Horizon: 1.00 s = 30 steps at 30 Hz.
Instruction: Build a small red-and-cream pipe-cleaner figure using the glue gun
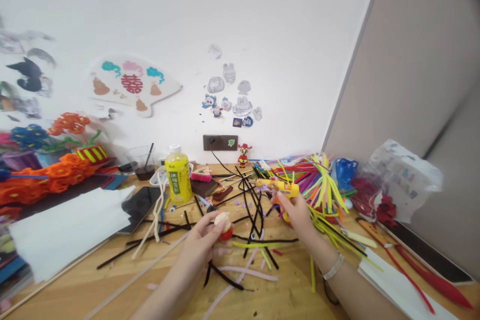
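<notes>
Small red-and-cream figure (pixel 225 226), gripped; yellow glue gun (pixel 279 188) roughly level, nozzle pointing left.

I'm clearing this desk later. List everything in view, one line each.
glue gun: one, yellow, held above mid-table
craft piece: one, red and cream, held near the front
bottle: one, yellow, back of table
pipe cleaners: many, mixed colours, heap at right
black stems: many, black, strewn mid-table
phone: one, black, left of bottle
paper sheet: one, white, left
flowers: several, orange, far left
figurine: one, red, against wall
plastic bag: one, clear, far right
left hand: holding craft piece
right hand: gripping glue gun, bracelet on wrist
</notes>
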{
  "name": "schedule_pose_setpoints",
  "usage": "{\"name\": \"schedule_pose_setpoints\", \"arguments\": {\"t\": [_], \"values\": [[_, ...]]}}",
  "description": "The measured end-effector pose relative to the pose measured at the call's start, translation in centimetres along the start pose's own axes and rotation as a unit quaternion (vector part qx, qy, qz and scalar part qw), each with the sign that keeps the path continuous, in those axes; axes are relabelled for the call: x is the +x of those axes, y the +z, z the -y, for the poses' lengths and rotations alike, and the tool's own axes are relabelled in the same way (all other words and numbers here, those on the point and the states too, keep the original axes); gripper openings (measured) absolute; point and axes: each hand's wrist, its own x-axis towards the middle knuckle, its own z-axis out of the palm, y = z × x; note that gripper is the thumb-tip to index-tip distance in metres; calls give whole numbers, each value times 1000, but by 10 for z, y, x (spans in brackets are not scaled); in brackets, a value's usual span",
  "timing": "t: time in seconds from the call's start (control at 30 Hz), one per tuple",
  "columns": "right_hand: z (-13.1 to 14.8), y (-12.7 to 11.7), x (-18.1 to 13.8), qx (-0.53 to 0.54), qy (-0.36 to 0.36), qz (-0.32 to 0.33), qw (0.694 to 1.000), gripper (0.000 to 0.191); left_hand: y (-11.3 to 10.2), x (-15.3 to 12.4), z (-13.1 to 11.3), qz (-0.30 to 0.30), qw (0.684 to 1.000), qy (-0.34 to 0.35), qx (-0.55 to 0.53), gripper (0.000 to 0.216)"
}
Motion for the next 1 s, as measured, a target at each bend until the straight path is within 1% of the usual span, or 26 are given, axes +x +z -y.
{"name": "schedule_pose_setpoints", "arguments": {"t": [0.13,0.23,0.4,0.6,0.87,1.0], "values": [[14,6,-13,54,-6,34,998,26,1,0,-3,-11,1000,9,1,51],[18,10,-21,74,-11,48,996,22,1,0,-3,-27,999,19,11,54],[16,13,-29,102,-28,80,991,18,1,-2,-4,-28,998,44,30,49],[12,12,-31,92,-62,120,987,16,2,-4,-6,-36,998,49,26,48],[11,13,-32,66,-76,115,988,15,-1,-1,-4,-18,998,52,17,45],[11,13,-33,68,-79,115,988,15,1,-4,-5,-26,998,58,16,44]]}}
